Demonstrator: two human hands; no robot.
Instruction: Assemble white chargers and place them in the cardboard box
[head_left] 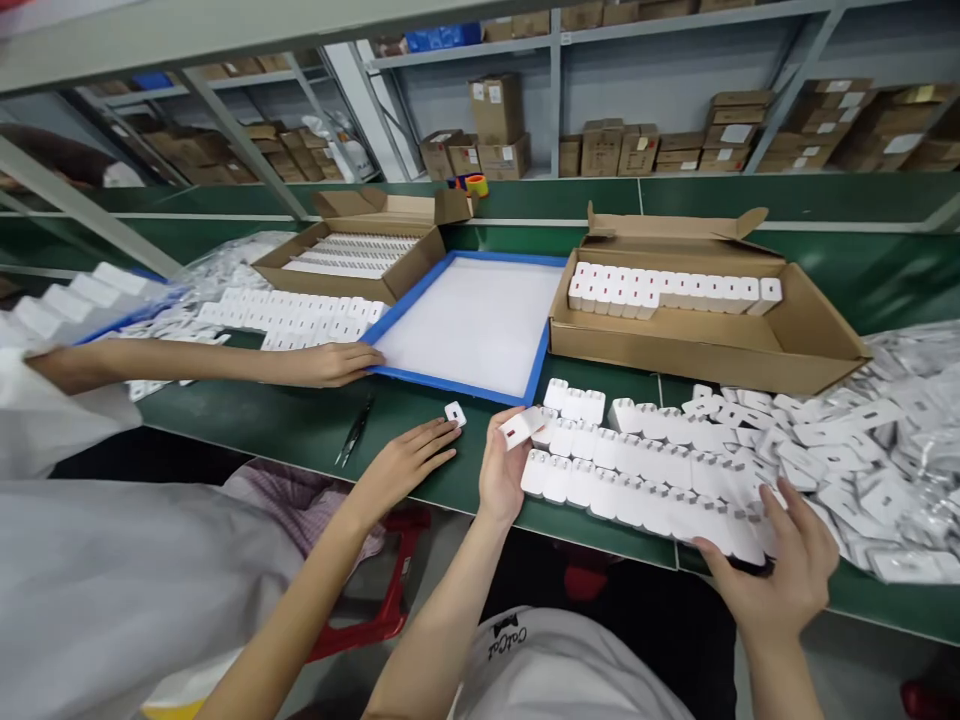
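A long row of white chargers (645,500) lies along the near edge of the green bench (300,425). My left hand (501,470) is closed around the row's left end, with one charger (521,428) sticking up at its fingertips. At the row's right end, my right hand (784,570) presses in with curled fingers. A second row of chargers (660,432) lies just behind. One single charger (454,414) sits on the bench to the left, by a co-worker's hand (405,458).
A blue-rimmed white tray (457,378) lies behind, touched by the co-worker's other hand (330,365). Behind the rows stands an open carton (697,345) with chargers inside. Loose chargers in bags (885,460) are piled on the right. Tweezers (355,432) lie on the bench. A second carton (352,262) stands behind.
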